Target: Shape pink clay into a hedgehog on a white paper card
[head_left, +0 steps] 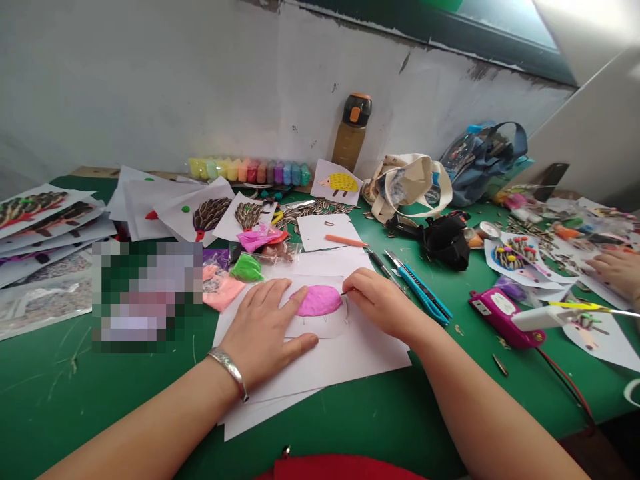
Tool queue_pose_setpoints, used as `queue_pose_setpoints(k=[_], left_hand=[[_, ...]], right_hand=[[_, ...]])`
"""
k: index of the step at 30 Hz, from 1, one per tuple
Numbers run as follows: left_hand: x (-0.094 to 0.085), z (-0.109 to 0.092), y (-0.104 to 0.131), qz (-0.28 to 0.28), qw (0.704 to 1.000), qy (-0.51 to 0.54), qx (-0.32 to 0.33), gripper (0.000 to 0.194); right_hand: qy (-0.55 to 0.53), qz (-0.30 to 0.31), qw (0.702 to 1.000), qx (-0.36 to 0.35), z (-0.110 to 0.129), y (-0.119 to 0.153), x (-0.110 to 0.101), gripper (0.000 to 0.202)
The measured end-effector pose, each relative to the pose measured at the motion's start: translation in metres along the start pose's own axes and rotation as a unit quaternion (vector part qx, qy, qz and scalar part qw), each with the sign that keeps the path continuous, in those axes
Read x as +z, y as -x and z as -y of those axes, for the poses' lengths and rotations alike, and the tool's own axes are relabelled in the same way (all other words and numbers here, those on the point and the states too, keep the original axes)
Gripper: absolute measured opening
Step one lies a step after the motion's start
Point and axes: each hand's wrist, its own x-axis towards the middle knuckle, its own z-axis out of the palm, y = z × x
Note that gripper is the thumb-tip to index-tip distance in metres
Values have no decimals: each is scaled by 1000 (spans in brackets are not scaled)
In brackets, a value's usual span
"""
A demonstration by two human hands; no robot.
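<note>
A flattened oval of pink clay (319, 301) lies on a small white paper (327, 328) with short drawn lines below it. Beneath are larger white sheets (370, 360). My left hand (267, 327) lies with fingers spread on the paper, its index fingertip at the clay's left edge. At the clay's right edge, my right hand (377, 300) is closed in a pinch; a small dark tip shows at its fingertips, too small to name. Behind the hands are an orange pencil (346, 241), a black pen (381, 265) and a blue cutter (420, 290).
Clay packets (247, 267) and seed-covered pictures (213, 213) lie at the left. A bottle (351, 133), a yellow hedgehog picture (339, 181) and a cream bag (407, 187) stand behind. A pink glue device (505, 317) and another person's hand (616, 270) are at the right.
</note>
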Motion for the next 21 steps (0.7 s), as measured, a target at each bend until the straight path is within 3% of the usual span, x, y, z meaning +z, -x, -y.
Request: queue_pose_setpoints(k=[7,11,15,21], left_hand=[[0,0,0,0,1000,1,3,73],[1,0,0,-4,1000,2,4,72],[1,1,0,-5,1000,2,5,72],[0,0,-1,-6,1000,6,4,72]], right_hand=[[-2,-60,998,-7,0,-20,26,14],[-25,-91,996,5,-4,-14,24,16],[21,-49,997,61,-4,-5,17,10],[42,-14,997,55,-3,-7,15,15]])
